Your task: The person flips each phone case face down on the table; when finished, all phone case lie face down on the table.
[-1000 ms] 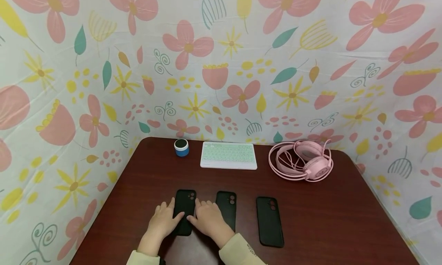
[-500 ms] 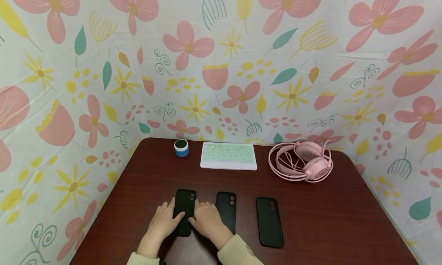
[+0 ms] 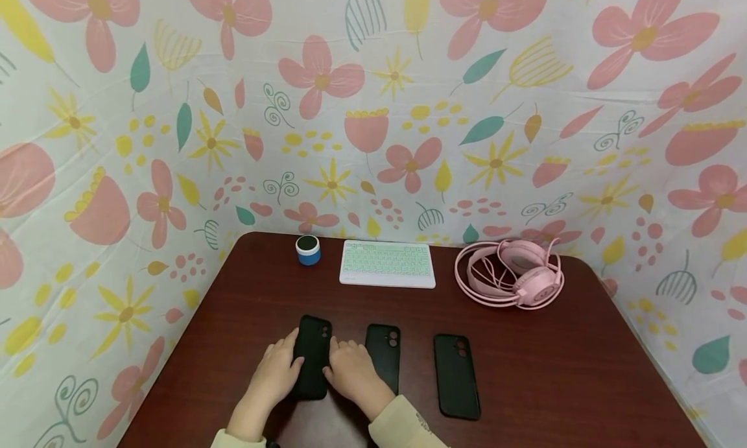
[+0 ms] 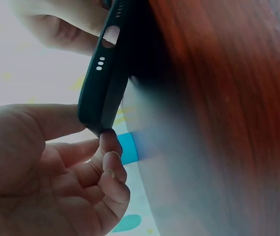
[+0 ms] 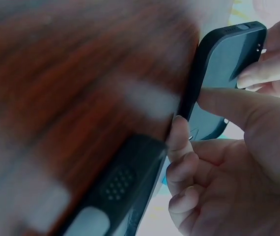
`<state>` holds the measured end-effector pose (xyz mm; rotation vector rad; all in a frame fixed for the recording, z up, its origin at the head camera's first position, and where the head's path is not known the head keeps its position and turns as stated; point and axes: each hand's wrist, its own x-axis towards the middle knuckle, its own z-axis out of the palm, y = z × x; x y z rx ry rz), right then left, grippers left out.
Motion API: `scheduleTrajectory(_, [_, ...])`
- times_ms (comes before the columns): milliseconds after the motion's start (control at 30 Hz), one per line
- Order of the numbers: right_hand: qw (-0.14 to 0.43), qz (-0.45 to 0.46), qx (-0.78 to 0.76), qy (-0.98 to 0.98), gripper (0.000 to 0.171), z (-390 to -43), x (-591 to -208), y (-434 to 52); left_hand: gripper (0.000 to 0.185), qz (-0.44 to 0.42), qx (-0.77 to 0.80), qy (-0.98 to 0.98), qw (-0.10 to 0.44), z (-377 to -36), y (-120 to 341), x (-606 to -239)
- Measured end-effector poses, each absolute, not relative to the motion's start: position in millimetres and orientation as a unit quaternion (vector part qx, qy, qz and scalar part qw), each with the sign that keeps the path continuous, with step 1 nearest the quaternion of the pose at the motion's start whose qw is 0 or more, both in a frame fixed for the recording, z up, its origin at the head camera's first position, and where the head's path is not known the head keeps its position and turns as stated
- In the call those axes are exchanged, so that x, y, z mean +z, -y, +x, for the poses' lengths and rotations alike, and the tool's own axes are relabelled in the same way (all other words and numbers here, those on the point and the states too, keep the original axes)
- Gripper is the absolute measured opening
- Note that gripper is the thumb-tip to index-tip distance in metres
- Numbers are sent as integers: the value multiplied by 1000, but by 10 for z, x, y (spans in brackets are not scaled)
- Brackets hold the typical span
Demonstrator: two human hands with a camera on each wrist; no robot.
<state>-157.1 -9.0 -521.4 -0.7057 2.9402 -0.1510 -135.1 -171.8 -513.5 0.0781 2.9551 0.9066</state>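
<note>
Black and matte, the left case [image 3: 314,364] sits between your two hands on the near left part of the dark red-brown table [image 3: 543,364]. It is a phone case, and you have it tilted: its left edge is raised above the wood, while its right edge is lower, close to the tabletop. Your left hand [image 3: 274,370] pinches that raised edge, the thumb on one side and the fingers on the other. Your right hand [image 3: 350,368] pinches the right edge between thumb and forefinger, its remaining fingers curled just beside it. The round camera holes lie at the far right corner, and a port cutout shows in the near end.

Just right of your right hand lies the middle case [image 3: 386,357], also black, its near left part hidden by that hand and forearm. Farther right, apart from it, the right case [image 3: 457,377] lies flat, slightly angled. Along the far side, from left to right, you have a blue-and-white cylinder [image 3: 308,250] with a dark top, a white keyboard [image 3: 388,264] with pale green keys, and pink headphones [image 3: 537,284] with a looped cable. Flower-printed cloth [image 3: 373,195] hangs behind them.
</note>
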Motion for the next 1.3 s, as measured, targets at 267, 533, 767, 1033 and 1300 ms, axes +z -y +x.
scheduleTrajectory(267, [40,-228,-36,-972,61,-1578,-5257,103,58,42,289,-956,11,-1321,1673,-5033])
scheduleTrajectory(533, [30,-228,-14,-973,63,-1587,-5255,111,59,53,287,-956,0,-1307,1610,-4965])
scheduleTrajectory(767, [29,-229,-10,-973,62,-1589,-5235,107,59,63,299,-952,-5,-1306,1563,-4937])
scheduleTrajectory(1033, [63,-238,-48,-968,54,-1633,-5157,10,66,56,328,-943,17,-1314,1555,-4924])
scheduleTrajectory(1300, [57,-249,-107,-961,42,-1679,-5121,-80,66,59,341,-938,21,-1313,1558,-4941])
